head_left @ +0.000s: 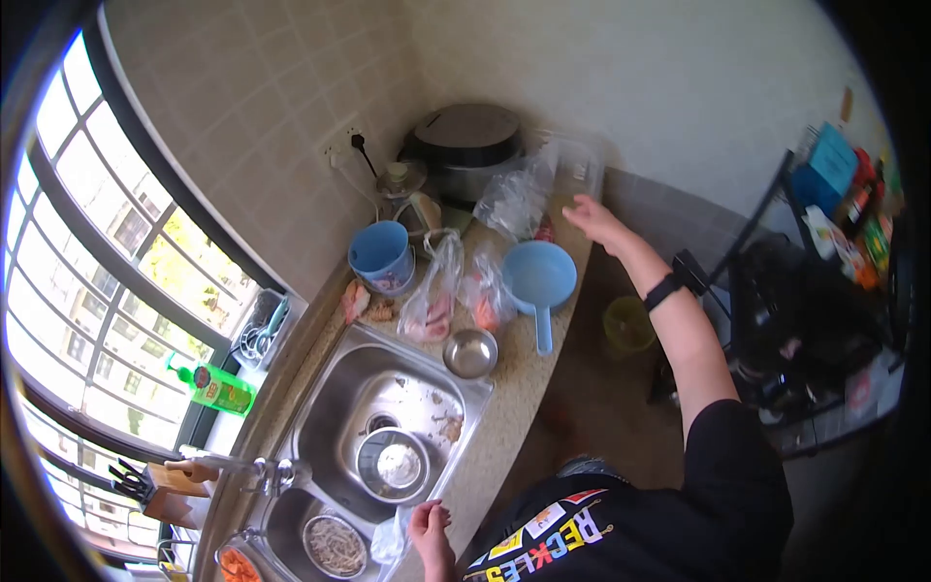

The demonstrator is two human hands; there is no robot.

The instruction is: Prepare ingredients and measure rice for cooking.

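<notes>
My right hand (pixel 593 221) reaches out over the far end of the counter, open, fingers stretched out and nothing in them. Close by lie a crumpled clear plastic bag (pixel 511 206) and a clear plastic tray (pixel 579 167). Below that hand sits a light blue long-handled basin (pixel 539 274). My left hand (pixel 432 529) is at the sink's front edge, fingers loosely curled and slightly apart, with nothing visible in them. Beside it a white plastic bag (pixel 391 536) rests on the sink rim. A metal bowl (pixel 393 485) stands in the larger sink basin (pixel 325 412).
Bags of meat (pixel 429 315), a blue bucket (pixel 381 254) and a steel bowl (pixel 470 353) crowd the counter. A colander of pale strips (pixel 335 545) is in the smaller basin. The faucet (pixel 276 475), green bottle (pixel 221 388) and knife block (pixel 175 490) stand by the window.
</notes>
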